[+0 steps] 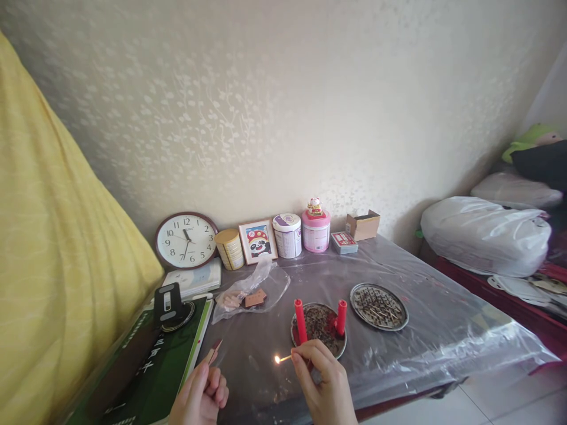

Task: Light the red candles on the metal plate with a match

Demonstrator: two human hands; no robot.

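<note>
The right hand [326, 381] pinches a slim burning match [284, 358], cylindrical candles [300, 321] at its twelve o'clock; left hand [200, 394] grips a flat piece [215, 350].

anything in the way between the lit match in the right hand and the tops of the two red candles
Nothing visible stands between the lit match, held in the right hand, and the top of the left candle. Toward the right candle, the left candle stands across the straight line in this view.
</note>
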